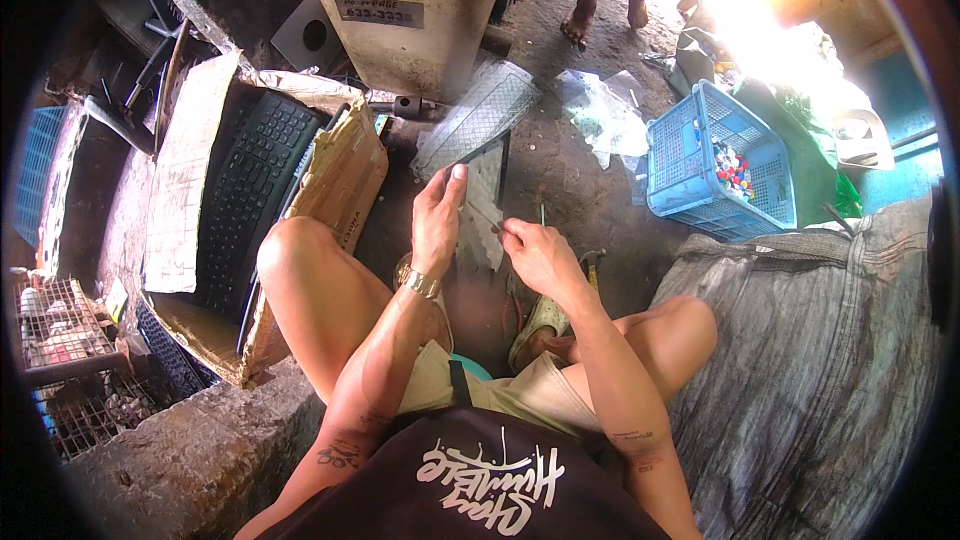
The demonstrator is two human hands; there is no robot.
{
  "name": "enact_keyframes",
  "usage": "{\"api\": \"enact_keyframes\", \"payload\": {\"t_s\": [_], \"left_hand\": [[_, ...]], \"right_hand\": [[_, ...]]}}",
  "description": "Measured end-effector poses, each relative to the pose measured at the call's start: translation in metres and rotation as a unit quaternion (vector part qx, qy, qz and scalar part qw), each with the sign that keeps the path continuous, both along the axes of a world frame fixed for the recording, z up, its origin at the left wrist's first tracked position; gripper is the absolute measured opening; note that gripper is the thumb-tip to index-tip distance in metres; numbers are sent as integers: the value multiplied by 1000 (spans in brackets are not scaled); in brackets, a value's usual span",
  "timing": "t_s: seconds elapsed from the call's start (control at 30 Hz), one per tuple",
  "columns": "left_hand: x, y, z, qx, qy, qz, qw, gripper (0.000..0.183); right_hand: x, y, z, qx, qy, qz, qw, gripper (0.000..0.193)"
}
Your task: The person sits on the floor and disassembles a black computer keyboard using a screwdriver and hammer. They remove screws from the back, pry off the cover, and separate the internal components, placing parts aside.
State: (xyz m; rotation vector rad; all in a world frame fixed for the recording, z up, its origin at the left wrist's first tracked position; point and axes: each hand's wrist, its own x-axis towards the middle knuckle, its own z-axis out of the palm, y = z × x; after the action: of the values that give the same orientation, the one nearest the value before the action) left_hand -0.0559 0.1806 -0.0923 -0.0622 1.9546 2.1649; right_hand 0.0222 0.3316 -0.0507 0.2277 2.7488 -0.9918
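My left hand (437, 220), with a watch on its wrist, grips the edge of a flat grey panel (484, 196) with a dark border. The panel stands tilted between my knees. My right hand (541, 255) is closed on a thin tool (496, 229); its tip is close to the panel, but I cannot tell whether they touch. Most of the tool is hidden in my fist, with a slim greenish end above it. Just beyond my left hand is a translucent sheet (478, 115) with a fine grid of lines.
A cardboard box (345, 170) with black keyboards (255, 175) stands at left. A large beige bin (415, 30) is ahead. Clear plastic sheets (603, 118) lie near a blue crate (700, 155) with small coloured pieces. A grey woven sack (800, 350) fills the right; another person's feet (577, 28) are beyond.
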Motion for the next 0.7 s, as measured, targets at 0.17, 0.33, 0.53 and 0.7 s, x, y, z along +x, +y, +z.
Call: {"api": "enact_keyframes", "payload": {"t_s": [0.17,0.33,0.53,0.7], "left_hand": [[0,0,0,6,0,-2,1000,54],[0,1,0,2,1,3,1000,55],[0,0,-2,6,7,1,1000,55],[1,1,-1,-13,19,12,1000,54]], "right_hand": [[0,-2,-2,-1,-7,10,1000,22],[0,-1,0,-1,-22,7,1000,24],[0,-2,2,-2,-13,7,1000,22],[-5,1,7,17,-9,28,999,23]]}}
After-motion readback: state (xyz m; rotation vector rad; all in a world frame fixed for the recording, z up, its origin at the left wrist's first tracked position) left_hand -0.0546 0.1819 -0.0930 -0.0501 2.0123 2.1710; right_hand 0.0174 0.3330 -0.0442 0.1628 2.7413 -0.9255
